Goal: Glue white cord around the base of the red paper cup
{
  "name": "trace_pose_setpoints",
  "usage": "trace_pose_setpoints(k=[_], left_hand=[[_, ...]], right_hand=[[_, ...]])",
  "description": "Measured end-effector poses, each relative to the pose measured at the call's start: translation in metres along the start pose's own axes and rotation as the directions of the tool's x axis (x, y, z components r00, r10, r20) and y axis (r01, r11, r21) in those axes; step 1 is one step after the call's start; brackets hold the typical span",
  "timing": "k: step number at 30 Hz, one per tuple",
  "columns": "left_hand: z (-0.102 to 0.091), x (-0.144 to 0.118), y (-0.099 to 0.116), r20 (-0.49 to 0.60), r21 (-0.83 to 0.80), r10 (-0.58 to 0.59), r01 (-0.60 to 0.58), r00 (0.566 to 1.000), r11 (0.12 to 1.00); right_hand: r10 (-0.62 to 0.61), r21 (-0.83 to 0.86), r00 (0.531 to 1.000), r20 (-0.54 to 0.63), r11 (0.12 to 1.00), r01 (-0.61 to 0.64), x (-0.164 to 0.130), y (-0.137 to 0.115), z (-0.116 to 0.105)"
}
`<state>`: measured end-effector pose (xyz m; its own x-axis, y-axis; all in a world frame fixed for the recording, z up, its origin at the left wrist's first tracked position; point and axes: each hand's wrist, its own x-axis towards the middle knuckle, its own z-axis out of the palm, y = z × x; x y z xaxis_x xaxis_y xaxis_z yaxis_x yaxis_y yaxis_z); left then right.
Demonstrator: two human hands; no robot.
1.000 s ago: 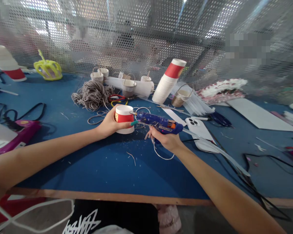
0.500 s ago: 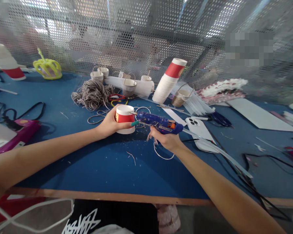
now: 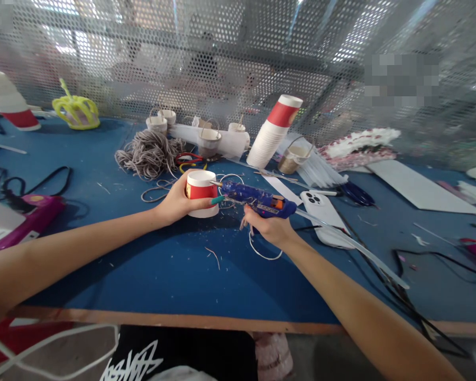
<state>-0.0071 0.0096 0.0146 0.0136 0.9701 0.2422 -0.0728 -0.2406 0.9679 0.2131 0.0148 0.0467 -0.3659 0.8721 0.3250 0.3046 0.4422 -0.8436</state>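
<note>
My left hand (image 3: 177,202) is closed around a red and white paper cup (image 3: 202,191), its thumb lying across the near side. In my right hand (image 3: 266,226) is a blue hot glue gun (image 3: 257,199), gripped at the handle, with a long clear glue stick (image 3: 353,244) sticking out of its back. The gun's metal nozzle meets the cup's right side near the upper edge; whether glue is coming out is too small to tell. White cord (image 3: 267,258) curls on the table below my right hand.
Beyond the cup lie a heap of grey cord (image 3: 148,154) and red-handled pliers (image 3: 189,158). A leaning stack of paper cups (image 3: 275,132), a small brown bucket (image 3: 294,159) and a white phone (image 3: 326,219) are to the right. A magenta power strip (image 3: 31,219) sits at left.
Hardly anything differs. The view has shifted very slightly, and the cup and glue gun keep the same position against each other.
</note>
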Motion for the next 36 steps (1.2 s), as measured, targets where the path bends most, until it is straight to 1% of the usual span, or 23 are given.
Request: trace_pose_setpoints(k=[10, 13, 18, 24, 30, 36], left_hand=[[-0.002, 0.0, -0.003, 0.027, 0.006, 0.031, -0.031, 0.999, 0.999], [-0.001, 0.0, -0.002, 0.014, 0.008, 0.023, -0.024, 1.0, 1.0], [0.0, -0.001, 0.001, -0.001, 0.029, 0.01, -0.01, 1.0, 1.0], [0.002, -0.002, 0.003, -0.01, 0.008, 0.017, -0.017, 1.0, 1.0], [0.002, -0.002, 0.002, -0.011, 0.001, 0.028, -0.028, 1.0, 1.0], [0.002, -0.003, 0.004, -0.013, -0.014, 0.003, -0.003, 1.0, 1.0]], right_hand=[[0.006, -0.012, 1.0, -0.012, 1.0, -0.006, 0.001, 0.0, 0.0], [0.012, -0.002, 0.999, -0.031, 1.0, -0.012, 0.001, 0.001, 0.001], [-0.017, -0.026, 1.0, -0.011, 1.0, 0.017, 0.002, 0.005, -0.001], [-0.026, -0.05, 1.0, -0.006, 0.998, 0.026, 0.003, 0.005, -0.002], [-0.094, -0.094, 0.996, -0.002, 0.991, 0.093, 0.004, 0.005, -0.002], [-0.137, -0.141, 0.991, 0.006, 0.981, 0.136, 0.003, 0.01, -0.004]])
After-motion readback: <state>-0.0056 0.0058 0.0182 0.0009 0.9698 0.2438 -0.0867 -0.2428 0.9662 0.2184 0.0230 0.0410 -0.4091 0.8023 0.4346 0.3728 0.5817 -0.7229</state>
